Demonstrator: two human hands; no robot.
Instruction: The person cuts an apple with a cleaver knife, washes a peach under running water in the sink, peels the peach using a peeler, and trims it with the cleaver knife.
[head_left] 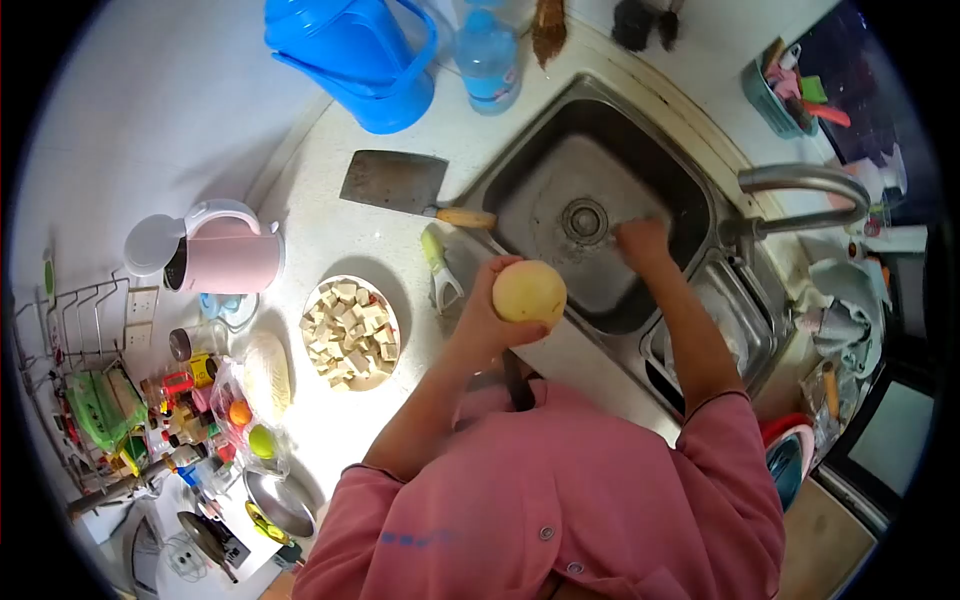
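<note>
My left hand (497, 318) is wrapped round a pale yellow round fruit or vegetable (529, 292), above the counter beside the sink's near left edge. Over the basin of the metal sink (560, 165) is my right hand (641, 241), close to the drain; its fingers are blurred and point left. A green and white peeler (440, 270) lies on the counter left of the fruit. Beyond it is a cleaver (396, 180), its wooden handle touching the sink's rim. Pale cubes fill a round bowl (397, 345) to the left.
A curved faucet (805, 180) stands right of the basin. At the back are a blue jug (350, 60) and a plastic bottle (487, 65). A pink kettle (235, 258), packed food and a metal pan (281, 502) occupy the left side.
</note>
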